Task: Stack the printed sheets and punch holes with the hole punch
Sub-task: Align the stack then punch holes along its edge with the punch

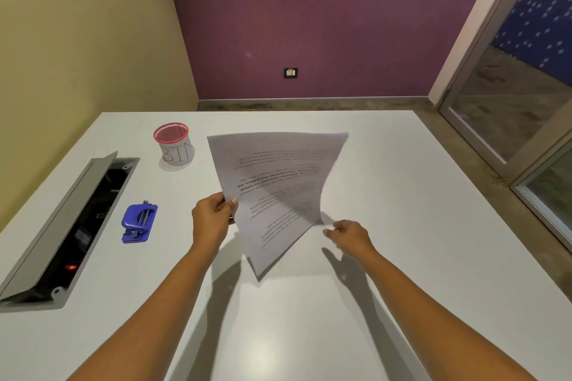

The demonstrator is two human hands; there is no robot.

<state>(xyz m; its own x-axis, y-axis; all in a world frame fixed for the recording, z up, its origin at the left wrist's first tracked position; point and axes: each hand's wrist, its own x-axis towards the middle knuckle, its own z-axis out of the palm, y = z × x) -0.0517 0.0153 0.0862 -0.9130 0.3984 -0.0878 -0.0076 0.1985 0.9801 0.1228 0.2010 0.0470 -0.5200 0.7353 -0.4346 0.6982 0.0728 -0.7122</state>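
A few printed sheets (275, 192) hang fanned out and tilted above the white table (402, 195), text upside down to me. My left hand (213, 216) pinches their left edge between thumb and fingers. Just right of the sheets' lower right corner, my right hand (348, 235) hovers with its fingers loosely curled and nothing in it; whether a fingertip touches the paper I cannot tell. The blue hole punch (139, 223) lies flat on the table, to the left of my left hand and apart from it.
A red mesh cup (173, 144) labelled BIN stands at the back left. A grey cable hatch (65, 232) with its lid raised is sunk into the table's left side. The table ends on the right, with floor and a glass door (510, 120) beyond.
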